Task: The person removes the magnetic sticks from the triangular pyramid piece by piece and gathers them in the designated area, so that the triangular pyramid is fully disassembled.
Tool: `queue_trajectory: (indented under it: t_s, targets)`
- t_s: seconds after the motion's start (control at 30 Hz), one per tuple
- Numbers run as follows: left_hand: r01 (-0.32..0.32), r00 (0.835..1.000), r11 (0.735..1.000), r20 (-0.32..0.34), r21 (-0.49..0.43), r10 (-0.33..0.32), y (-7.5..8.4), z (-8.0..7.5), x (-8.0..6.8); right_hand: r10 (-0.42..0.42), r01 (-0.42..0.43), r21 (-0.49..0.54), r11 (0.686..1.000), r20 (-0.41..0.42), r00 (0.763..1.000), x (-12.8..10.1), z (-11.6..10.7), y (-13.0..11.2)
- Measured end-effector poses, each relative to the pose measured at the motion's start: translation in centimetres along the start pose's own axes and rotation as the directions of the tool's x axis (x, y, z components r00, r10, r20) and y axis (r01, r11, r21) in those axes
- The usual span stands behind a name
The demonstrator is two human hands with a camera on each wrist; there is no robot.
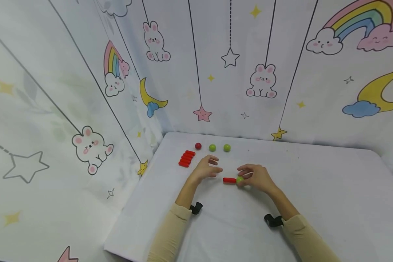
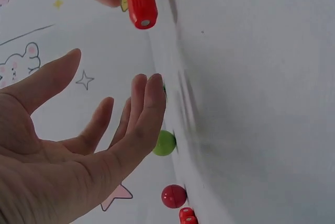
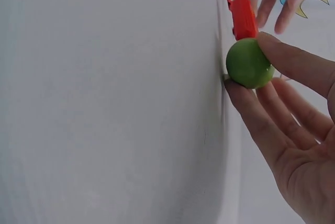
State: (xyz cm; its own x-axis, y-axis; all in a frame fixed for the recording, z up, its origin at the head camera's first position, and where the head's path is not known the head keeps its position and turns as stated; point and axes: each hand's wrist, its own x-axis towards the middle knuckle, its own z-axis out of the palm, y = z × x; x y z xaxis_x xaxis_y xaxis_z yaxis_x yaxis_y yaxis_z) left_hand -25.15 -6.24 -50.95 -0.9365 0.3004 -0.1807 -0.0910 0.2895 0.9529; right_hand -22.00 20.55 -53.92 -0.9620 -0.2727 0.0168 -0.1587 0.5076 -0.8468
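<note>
My right hand [image 1: 257, 177] pinches a green ball [image 3: 248, 63], smooth, matte, joined to a red peg's [image 1: 229, 180] end, mid-table [image 1: 330, 203]. Left hand [image 1: 207, 168] hovers just beside, fingers loose, holding nothing. Spare pegs [image 1: 186, 158] and three balls [image 1: 212, 147] sit near the far edge; bare cloth lies right.

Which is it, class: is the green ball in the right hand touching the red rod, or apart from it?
Touching. The right wrist view shows the green ball, pinched by the right hand, pressed against the end of the red rod, no gap.
</note>
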Motion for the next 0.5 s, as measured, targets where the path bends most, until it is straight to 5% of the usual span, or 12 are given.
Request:
queue_trajectory:
  t_s: [0.27, 0.5]
  targets:
    - [0.031, 0.993, 0.998, 0.112, -0.061, -0.024, -0.4, 0.9, 0.4, 0.048, -0.047, 0.018, 0.999, -0.019, 0.999, 0.1, 0.2, -0.4]
    - [0.023, 0.994, 0.998, 0.108, -0.059, -0.017, -0.5, 1.6, 0.4, 0.031, -0.029, 0.079, 0.996, -0.029, 0.999, -0.1, 0.1, -1.1]
